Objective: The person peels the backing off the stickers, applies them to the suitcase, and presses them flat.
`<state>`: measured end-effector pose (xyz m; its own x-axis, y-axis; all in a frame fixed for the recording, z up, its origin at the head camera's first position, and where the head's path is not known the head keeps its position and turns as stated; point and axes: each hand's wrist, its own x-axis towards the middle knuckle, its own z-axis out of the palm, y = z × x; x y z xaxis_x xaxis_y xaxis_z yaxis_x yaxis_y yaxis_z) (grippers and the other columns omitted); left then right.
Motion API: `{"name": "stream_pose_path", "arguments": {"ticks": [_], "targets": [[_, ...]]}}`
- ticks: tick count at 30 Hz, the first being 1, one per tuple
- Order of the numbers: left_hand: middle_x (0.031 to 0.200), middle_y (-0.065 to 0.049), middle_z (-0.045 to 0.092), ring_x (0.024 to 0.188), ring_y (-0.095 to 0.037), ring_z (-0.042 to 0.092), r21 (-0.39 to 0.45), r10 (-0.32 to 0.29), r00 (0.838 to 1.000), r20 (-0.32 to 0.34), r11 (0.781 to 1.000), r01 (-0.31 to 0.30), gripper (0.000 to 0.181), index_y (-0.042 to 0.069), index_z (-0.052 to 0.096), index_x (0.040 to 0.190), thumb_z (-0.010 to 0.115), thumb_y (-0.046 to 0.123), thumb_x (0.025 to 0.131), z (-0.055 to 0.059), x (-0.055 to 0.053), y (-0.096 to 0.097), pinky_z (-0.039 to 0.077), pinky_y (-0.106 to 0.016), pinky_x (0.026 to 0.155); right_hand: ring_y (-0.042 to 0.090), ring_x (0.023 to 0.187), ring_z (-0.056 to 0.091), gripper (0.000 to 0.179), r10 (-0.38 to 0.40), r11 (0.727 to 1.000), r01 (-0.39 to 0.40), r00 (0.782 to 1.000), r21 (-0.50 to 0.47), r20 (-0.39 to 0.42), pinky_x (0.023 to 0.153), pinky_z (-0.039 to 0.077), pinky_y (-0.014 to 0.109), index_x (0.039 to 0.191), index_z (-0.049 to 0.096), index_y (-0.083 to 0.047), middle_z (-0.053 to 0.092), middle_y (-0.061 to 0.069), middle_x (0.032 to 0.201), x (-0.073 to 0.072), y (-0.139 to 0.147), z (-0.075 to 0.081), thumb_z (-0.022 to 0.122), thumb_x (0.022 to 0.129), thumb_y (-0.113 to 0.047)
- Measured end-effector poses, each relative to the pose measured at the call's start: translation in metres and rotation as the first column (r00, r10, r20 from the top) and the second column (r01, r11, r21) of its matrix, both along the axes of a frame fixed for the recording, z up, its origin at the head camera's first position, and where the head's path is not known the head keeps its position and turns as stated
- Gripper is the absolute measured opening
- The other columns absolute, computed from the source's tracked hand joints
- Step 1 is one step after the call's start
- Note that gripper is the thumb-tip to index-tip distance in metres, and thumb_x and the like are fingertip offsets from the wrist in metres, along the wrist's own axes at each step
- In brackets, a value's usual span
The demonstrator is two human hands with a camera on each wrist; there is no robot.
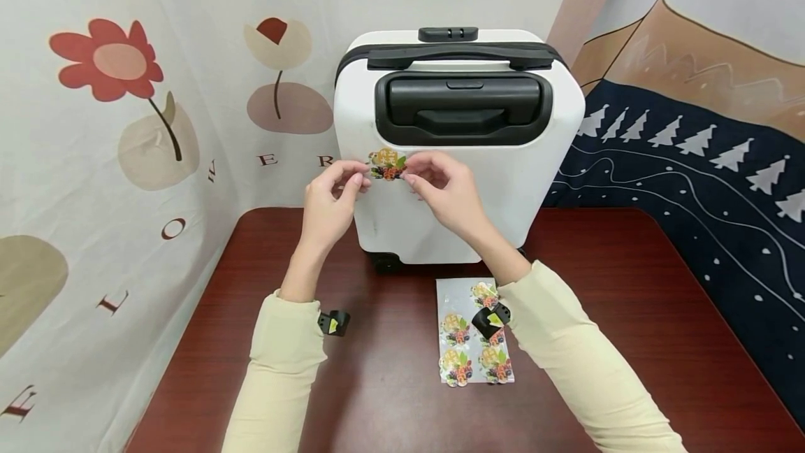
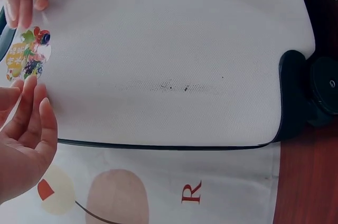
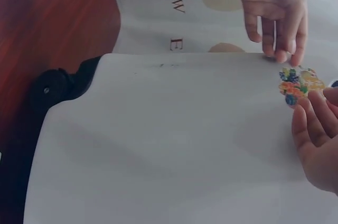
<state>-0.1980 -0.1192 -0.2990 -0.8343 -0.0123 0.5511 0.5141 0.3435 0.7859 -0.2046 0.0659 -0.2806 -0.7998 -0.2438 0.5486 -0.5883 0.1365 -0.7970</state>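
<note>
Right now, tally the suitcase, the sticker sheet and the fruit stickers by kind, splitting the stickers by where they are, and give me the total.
Suitcase: 1
Sticker sheet: 1
Fruit sticker between the left hand and right hand: 1
Stickers on the sheet: 5, one partly hidden
Total: 8

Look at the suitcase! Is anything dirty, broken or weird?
Yes: a streak of dark specks marks the white suitcase, below the fruit sticker and near the left edge in the head view. It looks odd because the surface around it is plain white. I can't tell whether it's dirt or scuffing.
</note>
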Motion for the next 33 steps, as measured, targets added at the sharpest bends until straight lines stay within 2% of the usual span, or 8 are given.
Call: {"name": "stream_pose_path", "arguments": {"ticks": [7,12,20,28,33], "targets": [[0.084,-0.012,0.065,0.078,-0.016,0.060,-0.003,0.012,1.000,0.002,1.000,-0.012,0.015,-0.002,0.064,0.098,0.051,-0.001,0.090,-0.001,-0.001,-0.001,0.046,-0.022,0.068,0.030,0.083,0.061,0.024,0.181,0.983,-0.182,0.983,0.028,0.034,0.070,0.050,0.033,0.111,0.057,0.006,0.062,0.018,0.104,-0.001,-0.005,0.015,0.053,0.087,0.007],[0.084,-0.012,0.065,0.080,-0.016,0.061,-0.008,0.015,1.000,0.009,1.000,-0.015,0.015,-0.001,0.064,0.098,0.051,-0.001,0.090,-0.001,-0.002,-0.002,0.047,-0.023,0.068,0.029,0.092,0.059,0.029,0.245,0.967,-0.249,0.967,0.046,0.072,0.076,0.049,0.033,0.116,0.053,0.005,0.059,0.015,0.113,-0.002,-0.011,0.022,0.048,0.088,0.010],[0.085,-0.012,0.064,0.081,-0.016,0.061,-0.017,0.018,1.000,0.016,1.000,-0.018,0.015,-0.001,0.063,0.098,0.051,-0.001,0.091,-0.001,-0.003,-0.002,0.046,-0.022,0.069,0.023,0.099,0.057,0.030,0.223,0.967,-0.239,0.963,0.091,0.151,0.082,0.048,0.030,0.117,0.053,0.004,0.057,0.014,0.117,-0.006,-0.014,0.015,0.048,0.088,0.010],[0.084,-0.012,0.064,0.081,-0.016,0.060,-0.023,0.028,0.999,0.022,0.999,-0.027,0.015,-0.001,0.063,0.098,0.051,0.000,0.091,-0.001,-0.002,-0.002,0.046,-0.022,0.069,0.022,0.099,0.058,0.029,0.186,0.965,-0.217,0.963,0.148,0.196,0.081,0.048,0.030,0.115,0.056,0.002,0.058,0.012,0.114,-0.006,-0.009,-0.004,0.051,0.087,0.008],[0.083,-0.012,0.064,0.081,-0.016,0.060,-0.027,0.028,0.999,0.021,0.999,-0.027,0.014,-0.001,0.063,0.098,0.051,0.000,0.091,-0.001,-0.002,-0.002,0.046,-0.021,0.069,0.023,0.096,0.060,0.026,0.138,0.964,-0.184,0.963,0.190,0.231,0.079,0.049,0.030,0.112,0.058,0.002,0.061,0.012,0.111,-0.005,-0.009,-0.007,0.053,0.086,0.007]]}}
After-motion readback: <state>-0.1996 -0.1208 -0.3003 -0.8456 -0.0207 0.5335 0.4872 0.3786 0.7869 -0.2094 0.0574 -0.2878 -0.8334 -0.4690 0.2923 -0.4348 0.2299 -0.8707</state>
